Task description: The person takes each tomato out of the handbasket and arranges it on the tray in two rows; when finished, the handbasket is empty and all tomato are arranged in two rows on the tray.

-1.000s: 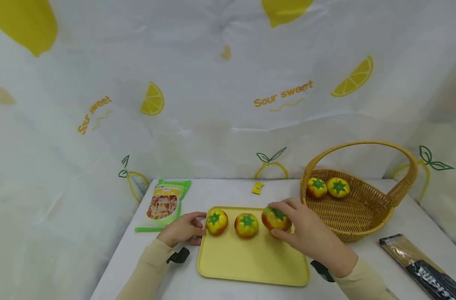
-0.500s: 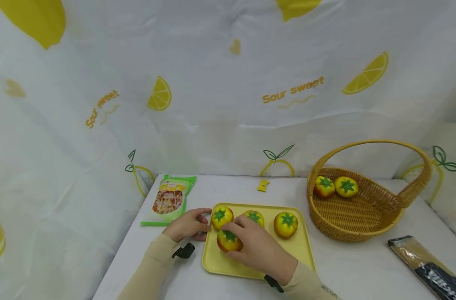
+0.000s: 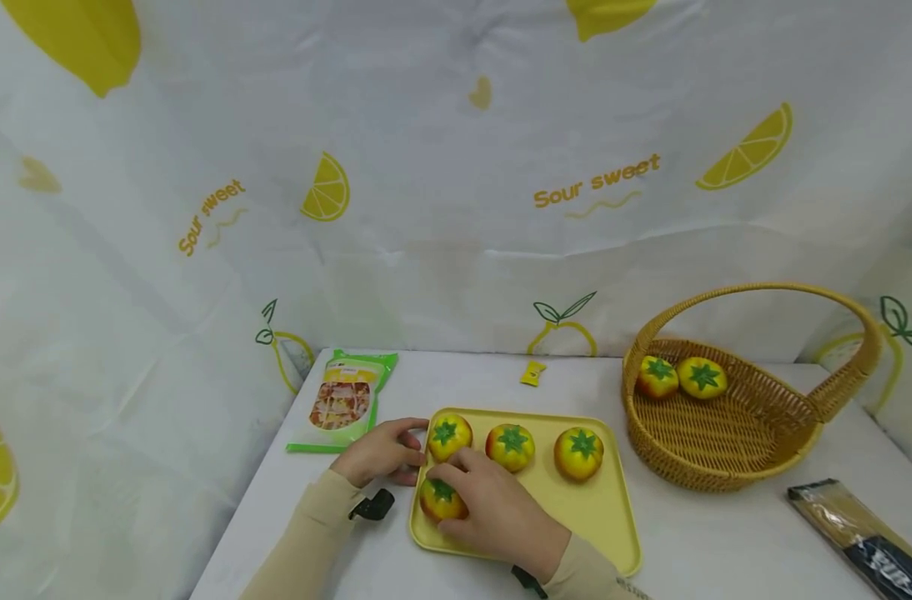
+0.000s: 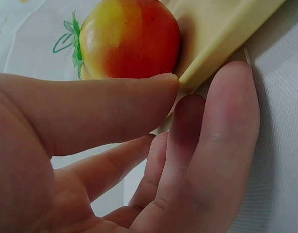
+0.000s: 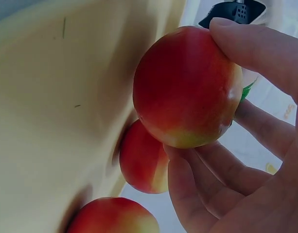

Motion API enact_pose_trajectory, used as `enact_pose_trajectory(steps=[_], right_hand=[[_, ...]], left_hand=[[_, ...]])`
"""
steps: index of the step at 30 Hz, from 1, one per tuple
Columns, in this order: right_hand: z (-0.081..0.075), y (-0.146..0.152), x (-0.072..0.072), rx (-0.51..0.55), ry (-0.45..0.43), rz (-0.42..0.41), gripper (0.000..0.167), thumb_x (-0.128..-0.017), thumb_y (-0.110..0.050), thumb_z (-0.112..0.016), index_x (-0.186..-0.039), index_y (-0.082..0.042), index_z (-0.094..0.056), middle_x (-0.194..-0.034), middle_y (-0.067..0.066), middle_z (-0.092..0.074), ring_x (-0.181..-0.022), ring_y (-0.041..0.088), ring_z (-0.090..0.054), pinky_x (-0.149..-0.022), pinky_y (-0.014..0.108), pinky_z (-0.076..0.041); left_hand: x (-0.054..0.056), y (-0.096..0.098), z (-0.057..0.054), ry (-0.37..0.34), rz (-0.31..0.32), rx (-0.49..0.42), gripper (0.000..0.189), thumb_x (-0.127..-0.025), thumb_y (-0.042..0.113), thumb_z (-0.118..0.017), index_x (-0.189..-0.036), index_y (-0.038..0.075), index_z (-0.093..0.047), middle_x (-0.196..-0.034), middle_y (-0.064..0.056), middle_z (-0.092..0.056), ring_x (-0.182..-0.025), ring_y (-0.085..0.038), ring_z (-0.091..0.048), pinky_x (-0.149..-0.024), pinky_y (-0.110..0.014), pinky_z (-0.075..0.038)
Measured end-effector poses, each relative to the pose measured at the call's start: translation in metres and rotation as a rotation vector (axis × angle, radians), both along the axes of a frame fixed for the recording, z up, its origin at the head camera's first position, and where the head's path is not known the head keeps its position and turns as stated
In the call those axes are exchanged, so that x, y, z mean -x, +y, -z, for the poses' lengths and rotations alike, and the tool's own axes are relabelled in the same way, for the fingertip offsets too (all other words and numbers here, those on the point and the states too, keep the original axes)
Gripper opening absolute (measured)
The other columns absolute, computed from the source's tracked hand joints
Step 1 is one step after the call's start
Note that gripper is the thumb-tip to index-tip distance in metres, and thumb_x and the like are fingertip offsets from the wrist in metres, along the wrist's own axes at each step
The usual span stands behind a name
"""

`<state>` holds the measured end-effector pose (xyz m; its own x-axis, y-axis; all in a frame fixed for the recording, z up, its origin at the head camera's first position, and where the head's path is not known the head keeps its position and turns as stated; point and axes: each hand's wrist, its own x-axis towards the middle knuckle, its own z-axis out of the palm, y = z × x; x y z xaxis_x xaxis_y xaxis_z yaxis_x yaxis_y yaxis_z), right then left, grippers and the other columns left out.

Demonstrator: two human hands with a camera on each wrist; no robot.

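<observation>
From where I stand, the right hand (image 3: 493, 510) pinches a tomato-like fruit (image 3: 435, 503) by its round sides, presumably for grip, over the near-left corner of the tray (image 3: 591, 521); the left hand (image 3: 383, 452), fingers loosely spread, seemingly steadies its left rim.

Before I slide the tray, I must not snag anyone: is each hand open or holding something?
Left hand: at the edge of the tray; can't tell if gripping.
Right hand: holding the near-left fruit.
</observation>
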<state>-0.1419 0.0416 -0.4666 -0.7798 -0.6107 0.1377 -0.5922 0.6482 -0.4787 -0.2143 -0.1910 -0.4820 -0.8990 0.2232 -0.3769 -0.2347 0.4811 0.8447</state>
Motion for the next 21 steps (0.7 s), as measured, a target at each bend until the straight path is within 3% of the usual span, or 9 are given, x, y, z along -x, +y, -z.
enact_pose_trajectory(steps=[9,21], right_hand=[[0.0044,-0.0040,-0.0011,-0.014,0.055,-0.020,0.048,-0.088,-0.029,-0.090,-0.133,-0.027,-0.072,-0.120,-0.005,-0.061,-0.101,0.006,-0.057,-0.093,0.027,-0.058],[0.0033,-0.0009,-0.0015,-0.007,0.021,-0.009,0.049,-0.089,-0.030,-0.089,-0.135,-0.028,-0.070,-0.122,-0.007,-0.061,-0.102,0.006,-0.056,-0.093,0.029,-0.058]], left_hand=[[-0.0006,-0.0034,0.0021,0.004,-0.010,-0.012,0.064,-0.095,0.005,-0.077,-0.156,0.014,-0.057,-0.111,-0.013,-0.060,-0.077,-0.019,-0.069,-0.073,-0.033,-0.069],[-0.0003,-0.0021,0.0025,0.013,0.016,-0.048,0.065,-0.096,0.004,-0.075,-0.157,0.010,-0.055,-0.110,-0.013,-0.060,-0.078,-0.020,-0.068,-0.072,-0.035,-0.070]])
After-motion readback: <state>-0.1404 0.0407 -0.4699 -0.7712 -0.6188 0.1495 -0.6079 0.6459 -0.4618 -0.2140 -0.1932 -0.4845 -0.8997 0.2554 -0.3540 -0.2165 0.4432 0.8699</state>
